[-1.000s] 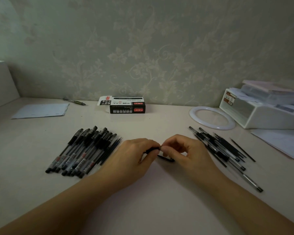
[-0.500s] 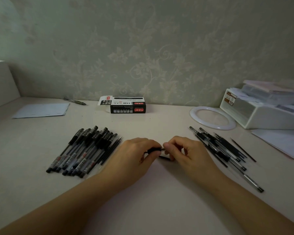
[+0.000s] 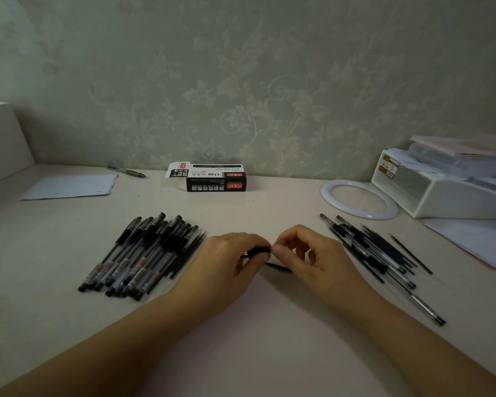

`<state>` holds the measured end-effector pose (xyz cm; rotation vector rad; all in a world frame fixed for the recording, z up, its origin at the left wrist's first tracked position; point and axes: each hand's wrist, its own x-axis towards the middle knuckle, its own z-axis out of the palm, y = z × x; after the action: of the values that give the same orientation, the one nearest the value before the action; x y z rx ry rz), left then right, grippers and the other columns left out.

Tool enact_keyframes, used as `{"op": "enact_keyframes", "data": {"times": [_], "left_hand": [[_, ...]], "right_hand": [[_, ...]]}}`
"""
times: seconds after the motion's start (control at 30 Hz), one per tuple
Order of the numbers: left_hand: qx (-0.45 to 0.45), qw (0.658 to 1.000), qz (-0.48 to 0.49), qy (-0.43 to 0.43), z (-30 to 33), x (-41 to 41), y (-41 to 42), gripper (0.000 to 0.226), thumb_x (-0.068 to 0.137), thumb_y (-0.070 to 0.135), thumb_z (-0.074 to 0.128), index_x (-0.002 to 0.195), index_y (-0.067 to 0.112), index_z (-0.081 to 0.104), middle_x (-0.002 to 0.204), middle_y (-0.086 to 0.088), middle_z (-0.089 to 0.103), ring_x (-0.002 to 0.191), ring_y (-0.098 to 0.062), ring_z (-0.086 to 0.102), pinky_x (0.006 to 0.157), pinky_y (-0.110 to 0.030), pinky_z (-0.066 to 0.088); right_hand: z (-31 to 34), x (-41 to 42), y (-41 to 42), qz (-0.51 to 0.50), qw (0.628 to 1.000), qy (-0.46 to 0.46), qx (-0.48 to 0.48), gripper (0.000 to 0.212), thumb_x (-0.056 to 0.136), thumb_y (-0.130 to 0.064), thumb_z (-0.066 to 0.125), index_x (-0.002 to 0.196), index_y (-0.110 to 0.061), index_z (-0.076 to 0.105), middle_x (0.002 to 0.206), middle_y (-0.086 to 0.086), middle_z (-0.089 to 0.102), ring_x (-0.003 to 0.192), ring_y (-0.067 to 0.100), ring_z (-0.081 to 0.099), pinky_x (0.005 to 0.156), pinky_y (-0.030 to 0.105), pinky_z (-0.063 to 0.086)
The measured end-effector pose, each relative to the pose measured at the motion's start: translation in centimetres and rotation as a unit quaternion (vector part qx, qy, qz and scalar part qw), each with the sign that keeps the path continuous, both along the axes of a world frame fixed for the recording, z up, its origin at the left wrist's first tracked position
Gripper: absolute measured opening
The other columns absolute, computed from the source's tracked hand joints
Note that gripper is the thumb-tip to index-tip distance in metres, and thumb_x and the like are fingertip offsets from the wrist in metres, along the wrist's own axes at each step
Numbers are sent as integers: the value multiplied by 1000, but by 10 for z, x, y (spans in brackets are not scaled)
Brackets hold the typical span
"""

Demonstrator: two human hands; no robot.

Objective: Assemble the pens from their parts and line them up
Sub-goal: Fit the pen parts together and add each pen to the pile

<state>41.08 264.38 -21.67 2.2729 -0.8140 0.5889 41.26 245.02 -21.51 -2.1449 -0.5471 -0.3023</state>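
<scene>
1. Pens in their parts: one black pen piece (image 3: 258,250) sits between the two hands at the middle of the surface (image 3: 269,339), and a thin dark piece (image 3: 278,266) pokes out just below it, under the right hand.
2. Compared with a second ago, the hands have barely shifted; the right hand's (image 3: 312,259) fingertips have closed in against the end of the piece, and less of the thin piece shows beneath.
3. That suggests to me a push or twist to seat one part into another, with this pen not yet finished.
4. Left hand (image 3: 229,262): its grip is curled round the black piece. Right hand: thumb and forefinger pinch at the piece's end.
5. Finished pens (image 3: 138,253) lie side by side to the left, just beside the left wrist; loose parts (image 3: 370,250) lie in a pile to the right, near the right hand.
6. Room: bare surface lies in front of the arms and beyond the hands toward the pen box (image 3: 215,177). The white ring (image 3: 358,199) and the white tray (image 3: 441,190) crowd the far right, well apart from the hands.
</scene>
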Motion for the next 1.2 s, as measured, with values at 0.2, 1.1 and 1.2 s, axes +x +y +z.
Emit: {"op": "enact_keyframes", "data": {"times": [0.2,1.1,1.2], "left_hand": [[-25,1000,-11,-10,1,0,0,10,89,23,66,97,21,71,82,14,68,70,-2,56,63,-7,38],[8,996,80,39,-8,11,10,12,90,31,62,98,28,71,81,15,64,70,-5,56,68,-30,50],[4,997,68,41,-8,10,10,12,89,31,62,98,29,71,80,13,63,70,-6,56,67,-32,49]], "right_hand": [[1,0,-1,41,999,4,19,23,98,-27,56,77,-21,63,69,-10,58,64,1,49,62,12,37],[-1,4,-12,-55,998,20,-20,14,90,-14,67,90,-28,64,85,-15,65,73,1,57,65,10,42],[-1,3,-8,-29,999,18,4,15,89,-11,68,91,-27,66,86,-14,65,77,5,59,66,13,43]]}}
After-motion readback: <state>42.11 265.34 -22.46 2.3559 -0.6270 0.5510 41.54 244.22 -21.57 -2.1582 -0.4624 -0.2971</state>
